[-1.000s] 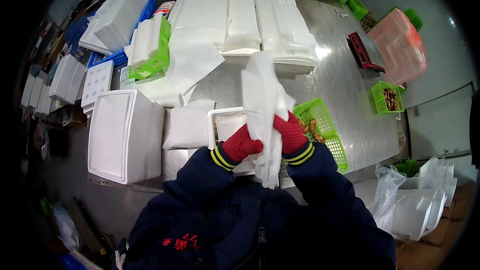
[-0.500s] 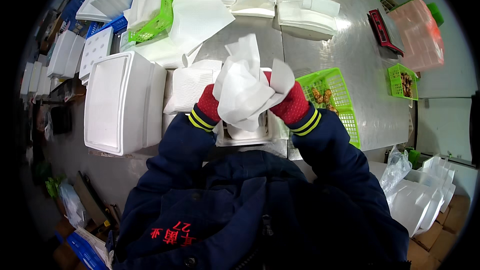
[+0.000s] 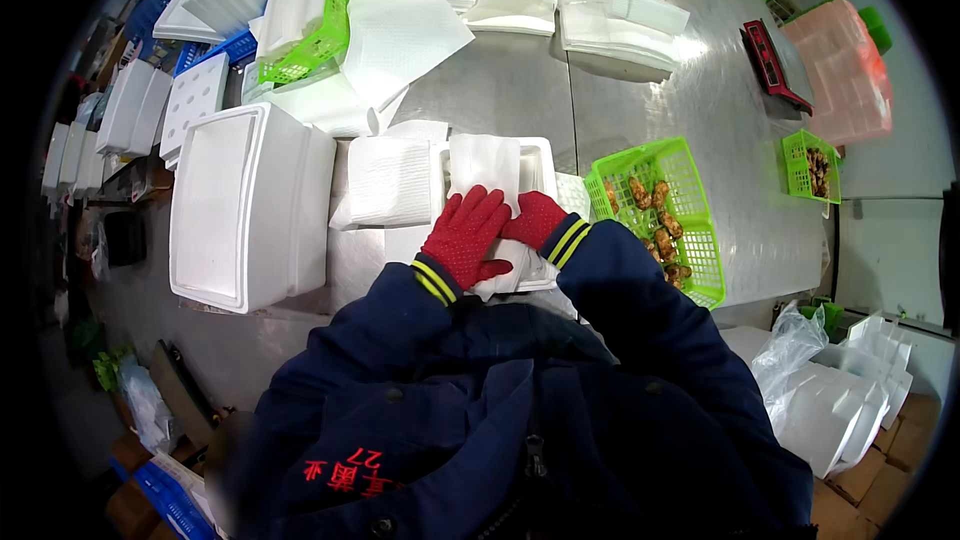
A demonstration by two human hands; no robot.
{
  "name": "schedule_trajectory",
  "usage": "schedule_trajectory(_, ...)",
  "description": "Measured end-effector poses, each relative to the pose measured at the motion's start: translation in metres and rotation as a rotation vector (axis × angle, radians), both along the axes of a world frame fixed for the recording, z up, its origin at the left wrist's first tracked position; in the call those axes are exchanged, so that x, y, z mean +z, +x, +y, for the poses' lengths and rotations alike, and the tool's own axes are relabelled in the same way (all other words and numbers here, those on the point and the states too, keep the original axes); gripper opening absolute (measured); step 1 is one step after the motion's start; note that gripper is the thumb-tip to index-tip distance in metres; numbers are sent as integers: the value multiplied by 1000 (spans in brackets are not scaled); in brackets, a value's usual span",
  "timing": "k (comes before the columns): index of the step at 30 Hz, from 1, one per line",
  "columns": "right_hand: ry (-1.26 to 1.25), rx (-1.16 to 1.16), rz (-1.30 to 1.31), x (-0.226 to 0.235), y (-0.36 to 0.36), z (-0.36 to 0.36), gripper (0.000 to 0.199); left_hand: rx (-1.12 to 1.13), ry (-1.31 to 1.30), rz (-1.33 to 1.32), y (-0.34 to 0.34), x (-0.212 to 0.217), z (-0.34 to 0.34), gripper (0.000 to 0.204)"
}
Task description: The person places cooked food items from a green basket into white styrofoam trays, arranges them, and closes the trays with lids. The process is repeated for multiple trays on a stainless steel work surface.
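A white foam box (image 3: pixel 545 168) stands before me on the metal table, with a white paper sheet (image 3: pixel 484 162) laid in it and over its near side. My left hand (image 3: pixel 466 238), in a red dotted glove, rests flat on the paper with its fingers stretched out and the thumb apart. Beside it, my right hand (image 3: pixel 536 219), gloved alike, bends its fingers down against the paper; whether they pinch it is hidden. Both hands cover the middle of the box, so its contents do not show. To the left lies a stack of white paper sheets (image 3: pixel 388 180).
A green basket (image 3: pixel 705 240) holding several brown knobbly pieces (image 3: pixel 668 225) stands at right. Large stacked foam boxes (image 3: pixel 215 210) stand at left. Paper stacks (image 3: pixel 620 35) lie at the back. A red scale (image 3: pixel 775 65) and a small green basket (image 3: pixel 797 165) are far right.
Both hands have come down from holding the crumpled paper above the box. The paper now lies in the box, and the left hand has flattened onto it.
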State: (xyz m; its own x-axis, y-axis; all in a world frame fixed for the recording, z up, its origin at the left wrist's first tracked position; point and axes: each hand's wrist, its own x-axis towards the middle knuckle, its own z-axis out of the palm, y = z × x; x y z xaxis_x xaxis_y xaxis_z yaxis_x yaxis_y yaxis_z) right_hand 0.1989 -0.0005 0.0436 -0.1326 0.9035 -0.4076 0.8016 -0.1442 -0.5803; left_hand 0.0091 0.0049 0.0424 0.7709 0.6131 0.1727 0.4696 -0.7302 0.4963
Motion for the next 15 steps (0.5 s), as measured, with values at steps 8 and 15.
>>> schedule_trajectory(8,325,288,-154,13,-19,-53,35,72,42,313,21,-39,10,69)
schedule_trajectory(15,309,245,-206,-22,-27,-47,33,166,52,322,43,-20,57,54)
